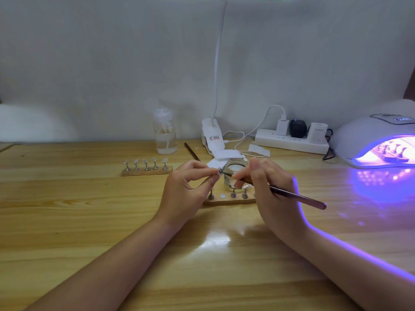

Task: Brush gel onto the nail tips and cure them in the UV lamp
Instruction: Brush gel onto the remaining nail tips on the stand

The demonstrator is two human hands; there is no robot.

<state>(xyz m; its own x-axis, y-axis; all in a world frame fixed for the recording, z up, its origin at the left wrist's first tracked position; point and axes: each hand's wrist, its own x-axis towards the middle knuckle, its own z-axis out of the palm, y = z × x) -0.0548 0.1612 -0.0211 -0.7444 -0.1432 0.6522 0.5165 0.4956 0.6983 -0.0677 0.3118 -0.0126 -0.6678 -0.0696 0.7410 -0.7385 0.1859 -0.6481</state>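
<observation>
Head view, left hand: the left hand is raised just above the desk, forearm running in from the lower left, thumb and forefinger curled together and pinching a small nail tip on its stand at the fingertips.
Head view, right hand: the right hand stands on its edge, forearm coming in from the lower right, fingers curled round a brush; the handle slants out to the lower right and the bristle end meets the pinched nail tip.
Near holder: a wooden holder lies on the desk just behind the hands, with several metal stands upright in it and one round bare spot between them; its right end is hidden by the right hand.
Jar: a small glass jar sits just behind that holder, between the two hands.
Far holder: a second wooden holder lies to the left, five stands with pale nail tips upright in a row.
UV lamp: the UV lamp stands at the right edge, lit violet, with another holder of stands inside its opening; violet light falls on the desk and along the right forearm.
Back of desk: a clear pump bottle, a white clip lamp, a power strip with plugs, and a spare brush lying near the bottle.
</observation>
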